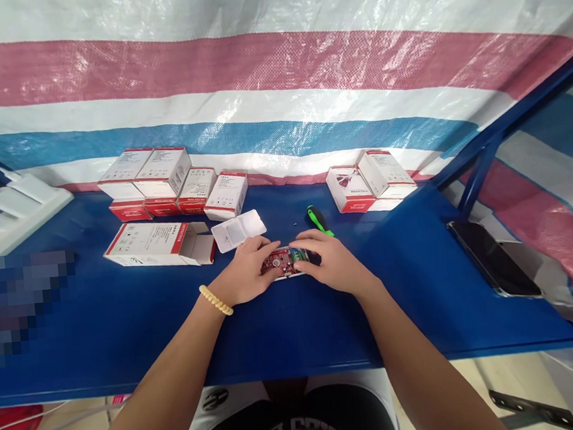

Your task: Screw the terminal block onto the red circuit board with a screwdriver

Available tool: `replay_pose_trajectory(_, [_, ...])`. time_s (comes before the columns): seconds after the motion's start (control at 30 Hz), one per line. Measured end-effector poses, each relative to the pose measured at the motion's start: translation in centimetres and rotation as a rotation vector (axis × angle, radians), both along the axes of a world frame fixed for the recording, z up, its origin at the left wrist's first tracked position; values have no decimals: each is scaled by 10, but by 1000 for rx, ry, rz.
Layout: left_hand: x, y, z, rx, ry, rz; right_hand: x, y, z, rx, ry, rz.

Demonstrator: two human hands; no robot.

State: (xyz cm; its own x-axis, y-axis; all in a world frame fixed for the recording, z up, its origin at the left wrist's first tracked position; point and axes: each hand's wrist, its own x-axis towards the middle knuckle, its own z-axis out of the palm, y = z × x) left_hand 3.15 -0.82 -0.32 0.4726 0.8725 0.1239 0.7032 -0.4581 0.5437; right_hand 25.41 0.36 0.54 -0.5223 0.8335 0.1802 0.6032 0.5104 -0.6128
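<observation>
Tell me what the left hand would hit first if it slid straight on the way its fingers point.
Probably the right hand: the left hand points right across the red circuit board both hold.

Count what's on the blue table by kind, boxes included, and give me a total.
Red-and-white boxes: 9, counting the opened one lying flat
Red circuit board, under the left hand and right hand: 1
White plastic cover: 1
Green-handled screwdriver: 1
Phone: 1
Total: 13
</observation>
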Motion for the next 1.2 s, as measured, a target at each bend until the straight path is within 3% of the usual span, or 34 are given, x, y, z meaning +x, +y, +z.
replay_pose_trajectory(0.1, [-2,-1,4,53,-40,34,1,2,1,93,65,-72])
replay_pose_trajectory(0.23, [-15,-3,18,195,-148,42,11,11,-2,265,33,-504])
replay_pose_trajectory(0.3, [-25,-1,23,294,-181,66,17,16,-5,213,-82,-641])
replay_pose_trajectory(0.4, [-38,4,24,438,-143,225,22,20,-7,0,-271,-650])
replay_pose_trajectory(0.5, [-43,9,19,461,31,346,25,22,-5,-96,-363,-658])
replay_pose_trajectory(0.73, [-40,8,11,365,333,336,42,28,1,-173,-311,-862])
replay_pose_trajectory(1.0, [-37,10,10,382,351,369,35,25,-12,212,-167,-786])
replay_pose_trajectory(1.2, [-31,10,11,331,325,343,29,24,-14,361,-49,-691])
